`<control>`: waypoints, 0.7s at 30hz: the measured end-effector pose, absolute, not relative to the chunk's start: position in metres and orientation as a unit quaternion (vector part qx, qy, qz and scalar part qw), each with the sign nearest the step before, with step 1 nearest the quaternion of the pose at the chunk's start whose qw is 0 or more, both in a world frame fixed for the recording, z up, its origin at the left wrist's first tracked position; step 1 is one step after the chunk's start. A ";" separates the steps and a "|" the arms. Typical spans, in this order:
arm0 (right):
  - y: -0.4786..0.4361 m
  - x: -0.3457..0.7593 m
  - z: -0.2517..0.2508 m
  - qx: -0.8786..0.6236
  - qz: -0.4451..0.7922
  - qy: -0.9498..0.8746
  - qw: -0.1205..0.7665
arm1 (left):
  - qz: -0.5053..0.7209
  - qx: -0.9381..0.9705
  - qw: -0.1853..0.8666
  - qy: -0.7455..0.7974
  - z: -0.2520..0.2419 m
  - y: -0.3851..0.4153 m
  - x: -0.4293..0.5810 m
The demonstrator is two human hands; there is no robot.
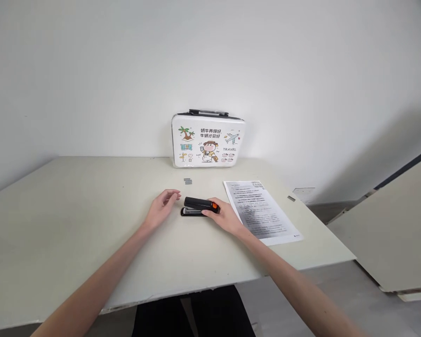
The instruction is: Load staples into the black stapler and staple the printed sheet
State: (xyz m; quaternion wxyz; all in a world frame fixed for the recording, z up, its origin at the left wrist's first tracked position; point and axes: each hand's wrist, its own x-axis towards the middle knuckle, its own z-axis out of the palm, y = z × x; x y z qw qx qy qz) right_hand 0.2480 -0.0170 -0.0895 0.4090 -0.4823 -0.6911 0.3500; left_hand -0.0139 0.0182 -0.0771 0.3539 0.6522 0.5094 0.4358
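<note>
A black stapler (198, 206) with an orange part at its rear lies along the middle of the table, its front end pointing left and a gap showing between its arms. Wrapped round the rear end is my right hand (226, 216), with the thumb on the near side. Just left of the stapler's front end, my left hand (162, 206) rests near the tabletop with fingers loosely curved and apart, and I see nothing in it. Behind the stapler lie several grey staple strips (187, 181). To the right of my right hand is a printed paper sheet (266, 213), partly behind my forearm.
A white case (208, 140) with cartoon prints and a black handle stands against the wall at the back of the table (91, 210). One more grey strip (291, 198) lies near the table's right edge. A pale panel (389, 229) stands beyond that edge.
</note>
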 end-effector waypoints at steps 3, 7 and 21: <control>-0.007 0.245 -0.089 -0.479 0.356 -0.702 0.389 | 0.433 0.649 0.355 0.515 -0.074 0.028 -0.022; -0.006 0.249 -0.087 -0.472 0.374 -0.700 0.383 | 0.449 0.633 0.372 0.510 -0.071 0.036 -0.028; -0.008 0.247 -0.095 -0.512 0.359 -0.671 0.399 | 0.488 0.553 0.362 0.570 -0.066 0.024 -0.018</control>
